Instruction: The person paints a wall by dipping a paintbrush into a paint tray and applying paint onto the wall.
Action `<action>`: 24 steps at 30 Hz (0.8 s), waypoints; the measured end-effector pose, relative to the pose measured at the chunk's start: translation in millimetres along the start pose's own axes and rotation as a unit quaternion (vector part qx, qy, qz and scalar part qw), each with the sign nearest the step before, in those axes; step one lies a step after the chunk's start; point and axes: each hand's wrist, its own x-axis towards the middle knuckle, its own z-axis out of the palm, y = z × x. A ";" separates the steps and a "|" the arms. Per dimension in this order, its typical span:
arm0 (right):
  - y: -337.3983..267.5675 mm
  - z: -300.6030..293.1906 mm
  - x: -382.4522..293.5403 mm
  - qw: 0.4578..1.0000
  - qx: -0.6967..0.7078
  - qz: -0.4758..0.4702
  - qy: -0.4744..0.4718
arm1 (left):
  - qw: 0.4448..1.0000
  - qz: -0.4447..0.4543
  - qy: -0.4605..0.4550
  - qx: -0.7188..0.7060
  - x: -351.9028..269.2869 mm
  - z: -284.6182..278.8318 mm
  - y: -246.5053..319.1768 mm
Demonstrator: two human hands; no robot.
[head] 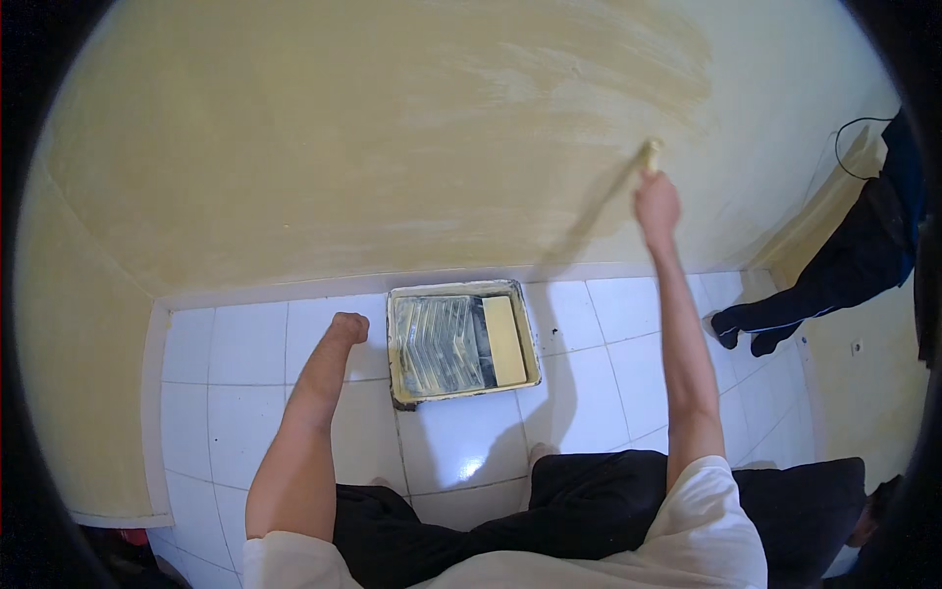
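Note:
My right hand (657, 204) is closed around the handle of a paintbrush (651, 153), raised against the wall (353, 147), whose pale surface carries uneven yellow paint with streaks. The bristles are hard to make out. Lower left, my left hand (352, 327) hangs above the floor, left of the paint tray and apart from it; its fingers look curled, and I see nothing in it. The paint tray (443, 346) lies on the floor near the skirting, with a smeared ribbed slope and yellow paint at its right end.
White tiles (243, 412) cover the floor, bordered by a pale skirting (331, 283). At the right a person in dark trousers (839, 272) stands near the corner, a thin black cable (839, 147) beside them. Another person's dark-clothed part (802, 508) shows at the lower right. A wall socket (856, 347) is at the right.

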 end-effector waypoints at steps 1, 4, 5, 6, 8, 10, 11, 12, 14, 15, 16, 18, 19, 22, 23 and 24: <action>-36.7 -4.1 -19.8 0.999 0.010 -0.041 -0.017 | 1.000 -0.004 -0.005 -0.004 -1.1 2.0 -1.1; -105.3 -13.8 -56.1 0.991 0.053 -0.115 -0.034 | 0.999 0.016 -0.034 0.020 3.6 -0.4 -0.3; -116.9 -12.2 -63.0 0.986 0.082 -0.142 -0.030 | 0.999 0.013 -0.037 0.022 5.7 0.4 -3.2; -122.8 -12.0 -67.9 0.980 0.106 -0.168 -0.024 | 0.999 0.010 -0.040 0.020 11.2 -0.7 -1.2; -132.3 -9.8 -78.7 0.969 0.127 -0.206 -0.043 | 0.999 0.007 -0.044 0.023 19.0 -2.2 2.4; -142.3 -4.2 -95.4 0.946 0.159 -0.268 -0.090 | 0.997 0.016 -0.077 0.019 23.5 -6.5 5.1; -146.1 -4.4 -103.9 0.938 0.160 -0.285 -0.115 | 0.997 0.019 -0.075 0.023 23.2 -10.9 11.6; -151.6 -3.8 -111.6 0.928 0.164 -0.302 -0.143 | 0.998 0.025 -0.059 0.027 14.1 -17.6 20.5; -162.5 -4.2 -121.5 0.905 0.179 -0.353 -0.158 | 0.998 0.023 -0.040 0.032 6.1 -26.6 27.1; -166.8 -5.3 -123.8 0.877 0.190 -0.406 -0.172 | 0.998 0.035 -0.052 0.023 9.1 -27.2 26.6; -168.3 -3.5 -124.2 0.876 0.195 -0.406 -0.170 | 0.997 0.047 -0.064 0.014 10.7 -28.4 27.1; -168.0 1.4 -123.2 0.889 0.186 -0.381 -0.174 | 0.996 0.047 -0.081 0.003 16.0 -30.0 34.9; -168.5 -0.2 -117.8 0.887 0.192 -0.382 -0.172 | 0.994 0.048 -0.097 -0.011 17.8 -28.6 30.4; -141.2 -7.9 -73.8 0.941 0.151 -0.271 -0.138 | 0.996 0.053 -0.072 0.013 33.8 -11.1 22.9; -127.3 -10.6 -55.4 0.950 0.140 -0.249 -0.127 | 0.994 0.057 -0.092 0.030 36.2 -6.1 17.9; -108.0 -10.6 -38.6 0.956 0.130 -0.249 -0.080 | 0.994 0.055 -0.090 0.025 39.4 -0.9 10.3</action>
